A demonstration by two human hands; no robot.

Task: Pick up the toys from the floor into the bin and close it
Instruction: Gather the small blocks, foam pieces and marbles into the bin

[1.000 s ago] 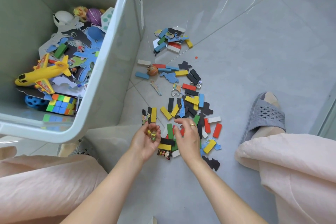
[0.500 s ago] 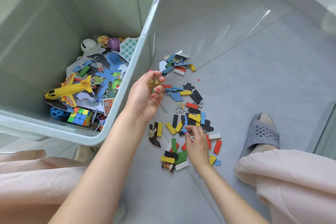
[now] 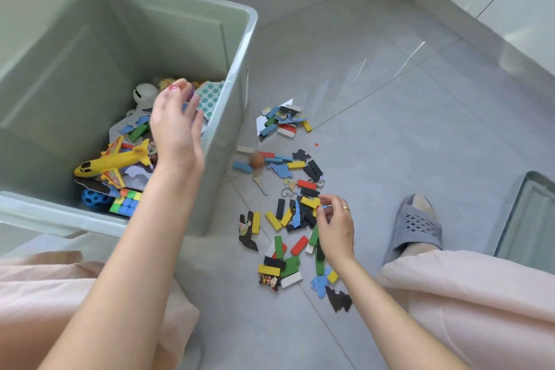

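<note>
A pale green bin (image 3: 240, 69) stands open on the floor at the left. It holds a yellow toy plane (image 3: 114, 162), a colour cube (image 3: 126, 206), a blue ball (image 3: 93, 198) and foam shapes. My left hand (image 3: 177, 129) hovers over the bin's inside, palm down, fingers apart, with nothing seen in it. Right of the bin lies a pile of coloured blocks and puzzle pieces (image 3: 285, 219). My right hand (image 3: 335, 225) rests on that pile, its fingertips pinched on a small blue block (image 3: 326, 206).
A smaller cluster of blocks (image 3: 285, 125) and a small orange ball (image 3: 256, 160) lie farther out, near the bin wall. My slippered foot (image 3: 417, 225) sits right of the pile. A pale translucent panel (image 3: 528, 219) lies at the right edge. My knees frame the bottom.
My left hand rose from the pile with small pieces, crossed the bin's rim and now hangs spread over the inside. My right hand stayed on the pile, moving slightly farther up it.
</note>
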